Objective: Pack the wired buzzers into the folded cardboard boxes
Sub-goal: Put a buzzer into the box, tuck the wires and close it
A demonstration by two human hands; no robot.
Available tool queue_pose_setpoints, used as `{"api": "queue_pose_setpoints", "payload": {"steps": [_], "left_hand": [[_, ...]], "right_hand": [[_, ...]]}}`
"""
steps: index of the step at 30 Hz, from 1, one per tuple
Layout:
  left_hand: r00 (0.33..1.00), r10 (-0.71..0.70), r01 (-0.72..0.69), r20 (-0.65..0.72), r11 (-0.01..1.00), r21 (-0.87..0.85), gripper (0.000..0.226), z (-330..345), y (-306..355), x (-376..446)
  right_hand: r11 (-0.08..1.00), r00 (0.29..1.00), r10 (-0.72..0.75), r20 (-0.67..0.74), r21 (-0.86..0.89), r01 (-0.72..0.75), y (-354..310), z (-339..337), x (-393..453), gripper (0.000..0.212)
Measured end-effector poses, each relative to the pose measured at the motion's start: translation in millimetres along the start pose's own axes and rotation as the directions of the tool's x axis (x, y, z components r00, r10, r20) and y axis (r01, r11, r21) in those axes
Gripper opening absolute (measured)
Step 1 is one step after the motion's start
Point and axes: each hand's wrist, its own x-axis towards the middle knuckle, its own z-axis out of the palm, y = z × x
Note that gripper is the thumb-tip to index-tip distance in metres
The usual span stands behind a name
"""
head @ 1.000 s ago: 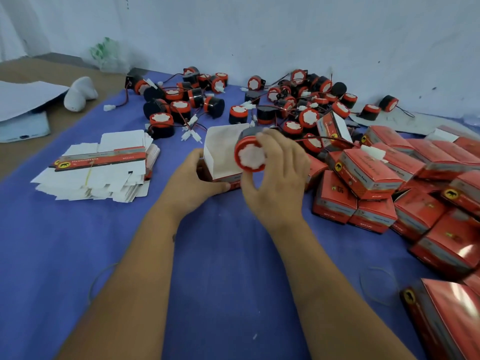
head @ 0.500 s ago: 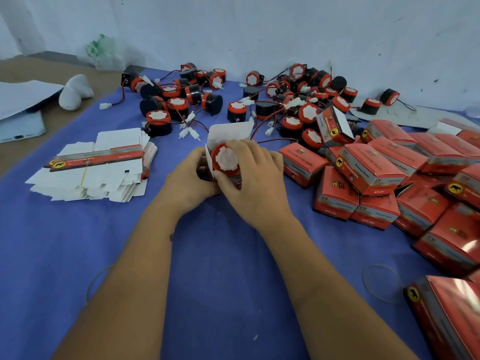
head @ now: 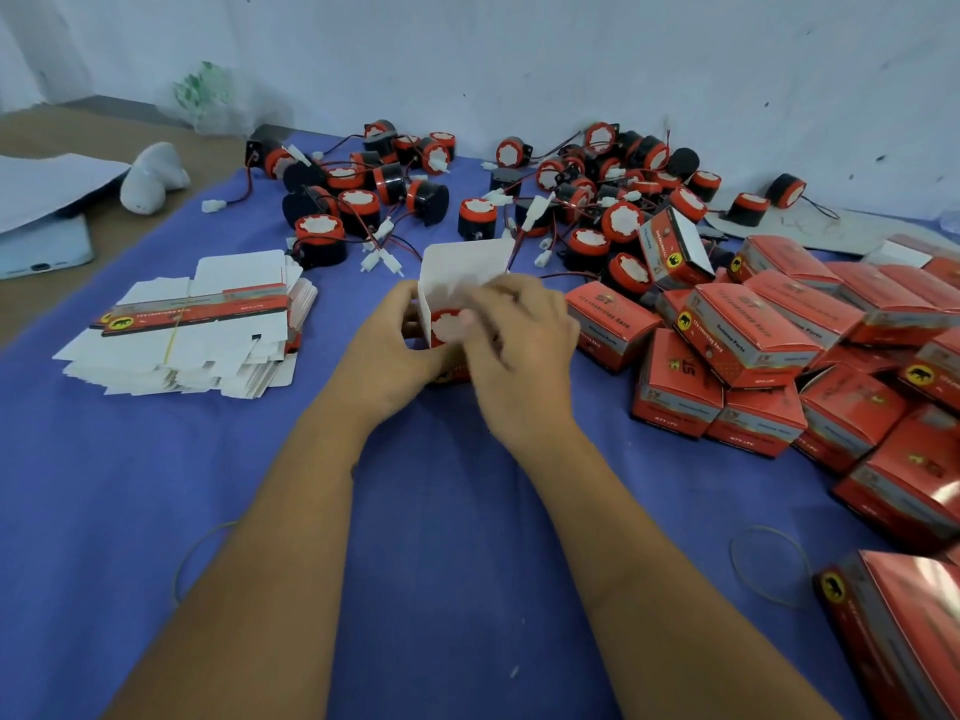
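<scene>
While left hand grips open box mid-bench, right hand blurred over buzzer at box mouth, fingers curled, apparently pressing it in, grip unclear; buzzer partly seated, flap up, not yet closed; roughly half done by guess: closed red boxes heaped along right edge, loose buzzers with wires piled at far edge, flat unfolded cartons banded in stack toward left edge; blue cloth over bench; pale scuffed wall behind; rubber band near right corner.
</scene>
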Motion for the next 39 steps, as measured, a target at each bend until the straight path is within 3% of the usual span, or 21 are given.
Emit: {"api": "queue_pose_setpoints", "payload": {"steps": [2,3,4,6,8,10,13,17,18,21,25,30,32,35,39], "left_hand": [[0.998,-0.017,0.016,0.056,1.0,0.009,0.039,-2,2,1],[0.995,-0.037,0.037,0.093,0.999,0.003,0.038,-3,3,1],[0.991,-0.059,0.061,0.123,0.998,-0.014,0.035,-4,4,2],[0.985,-0.108,0.114,0.131,0.993,-0.041,0.034,0,5,2],[0.984,-0.161,0.162,0.072,0.987,-0.015,0.032,7,5,3],[0.983,-0.182,0.183,-0.015,0.982,0.039,0.028,15,6,3],[0.979,-0.171,0.184,-0.115,0.977,0.111,0.027,23,9,3],[0.98,-0.172,0.183,-0.099,0.976,0.115,0.028,25,11,5],[0.982,-0.166,0.176,-0.091,0.977,0.124,0.028,25,11,5],[0.983,-0.157,0.169,-0.093,0.976,0.138,0.026,26,11,5],[0.978,-0.169,0.184,-0.122,0.974,0.128,0.023,27,10,7],[0.978,-0.163,0.18,-0.131,0.975,0.131,0.02,28,10,6],[0.979,-0.157,0.174,-0.132,0.977,0.127,0.022,29,11,6],[0.971,-0.137,0.156,-0.197,0.984,0.083,0.029,29,10,5],[0.919,0.032,-0.005,-0.394,0.998,0.07,0.058,30,11,-1]], "right_hand": [[0.95,0.95,0.191,-0.246,0.29,-0.116,1,-8,10,0.026],[0.89,0.9,0.32,-0.295,0.421,-0.178,2,-12,16,0.029],[0.807,0.858,0.441,-0.263,0.535,-0.251,3,-16,21,0.034],[0.641,0.83,0.556,-0.044,0.659,-0.394,11,-23,27,0.043],[0.623,0.851,0.521,0.068,0.651,-0.434,16,-27,29,0.03],[0.719,0.889,0.457,-0.017,0.595,-0.359,17,-28,29,0.015],[0.761,0.901,0.423,-0.097,0.578,-0.296,11,-23,28,0.017],[0.707,0.84,0.536,-0.081,0.586,-0.395,8,-21,36,0.052],[0.678,0.823,0.566,-0.045,0.594,-0.433,10,-24,39,0.051],[0.609,0.818,0.573,0.057,0.638,-0.471,8,-31,41,0.016],[0.726,0.902,0.432,-0.017,0.6,-0.337,1,-31,34,0.024],[0.794,0.936,0.346,-0.067,0.553,-0.254,-3,-29,26,0.012],[0.811,0.935,0.331,-0.128,0.545,-0.213,-3,-30,26,0.007],[0.753,0.899,0.406,-0.165,0.617,-0.227,2,-34,29,0.005],[0.665,0.893,0.444,-0.075,0.696,-0.272,11,-45,28,0.014]]}}
